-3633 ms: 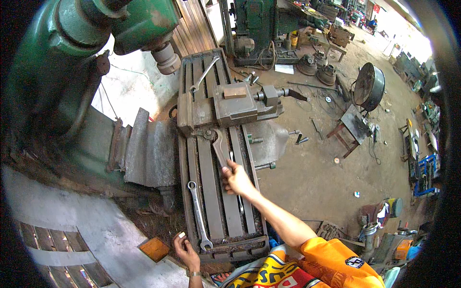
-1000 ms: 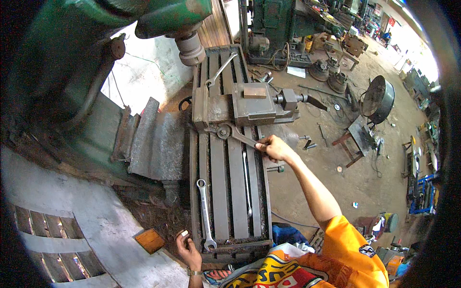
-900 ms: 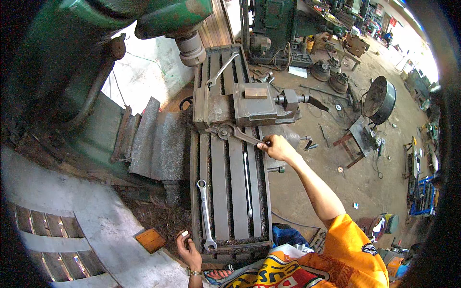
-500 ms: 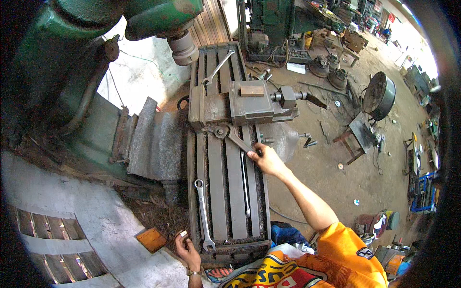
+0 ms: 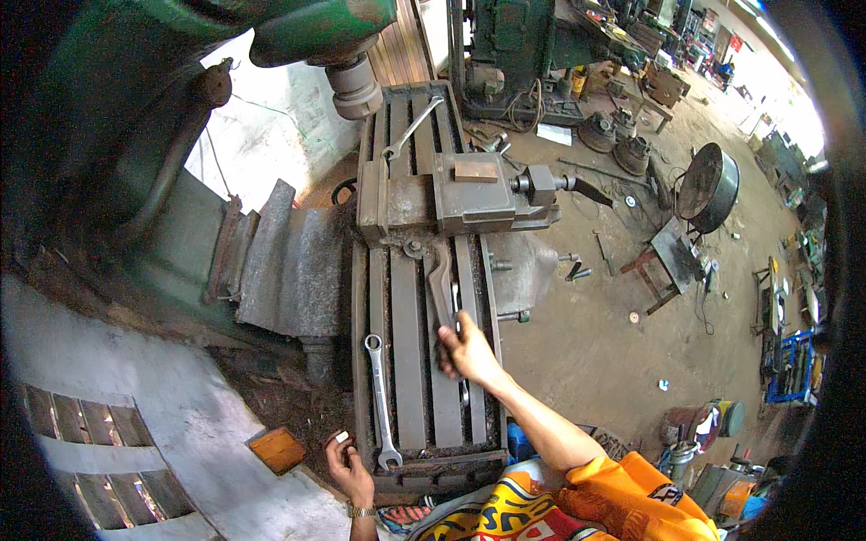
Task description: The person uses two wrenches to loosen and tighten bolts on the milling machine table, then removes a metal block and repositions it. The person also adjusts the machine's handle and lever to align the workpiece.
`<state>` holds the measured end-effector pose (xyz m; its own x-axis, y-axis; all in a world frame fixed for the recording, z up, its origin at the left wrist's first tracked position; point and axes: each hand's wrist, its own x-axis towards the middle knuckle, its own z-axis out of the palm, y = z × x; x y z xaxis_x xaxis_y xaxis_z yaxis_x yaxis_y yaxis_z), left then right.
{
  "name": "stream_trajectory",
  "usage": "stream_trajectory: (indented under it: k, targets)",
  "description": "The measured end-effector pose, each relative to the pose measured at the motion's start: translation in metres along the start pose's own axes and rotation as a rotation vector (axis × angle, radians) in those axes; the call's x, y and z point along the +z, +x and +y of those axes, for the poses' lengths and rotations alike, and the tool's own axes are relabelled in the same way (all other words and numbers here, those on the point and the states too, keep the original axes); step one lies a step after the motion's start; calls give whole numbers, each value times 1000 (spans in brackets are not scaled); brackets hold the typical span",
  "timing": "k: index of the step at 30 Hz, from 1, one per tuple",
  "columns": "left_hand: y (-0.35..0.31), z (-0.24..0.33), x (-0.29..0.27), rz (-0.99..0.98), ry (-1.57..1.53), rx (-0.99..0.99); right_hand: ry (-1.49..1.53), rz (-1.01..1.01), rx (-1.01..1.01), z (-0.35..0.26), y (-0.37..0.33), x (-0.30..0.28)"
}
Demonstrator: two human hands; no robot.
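My right hand (image 5: 467, 352) is closed round the lower part of a dark wrench (image 5: 439, 284) over the slotted machine table (image 5: 404, 361). The wrench's upper end is just right of a bolt head (image 5: 412, 249) at the near foot of the machine vise (image 5: 474, 194). My left hand (image 5: 350, 473) is at the table's near left corner, fingers curled. A small white thing (image 5: 341, 436) shows at its fingertips; whether it is held or wrapped on a finger I cannot tell. Nearby, a long silver combination wrench (image 5: 381, 397) lies on the table. Another slim silver tool lies partly hidden beneath my right hand.
Another silver wrench (image 5: 415, 126) lies on the table beyond the vise. A grey spindle (image 5: 354, 88) hangs from the green machine at upper left. The vise's handle (image 5: 591, 191) juts out rightward. A wooden block (image 5: 278, 449) lies left of my left hand.
My right hand has drawn the dark wrench toward me and swung it more upright; its head has come away from the bolt. The left hand has barely moved.
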<state>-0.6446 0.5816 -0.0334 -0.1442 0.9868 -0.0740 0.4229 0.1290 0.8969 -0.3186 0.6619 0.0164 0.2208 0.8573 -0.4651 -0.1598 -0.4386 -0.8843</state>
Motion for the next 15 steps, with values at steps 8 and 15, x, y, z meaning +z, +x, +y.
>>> stream_trajectory:
  k: [8,15]
  targets:
    - [1,7,1,-23,-2,27,403,-59,-40,-1,-3,12]
    - [1,6,0,-35,27,37,436,114,-77,2,-5,14]
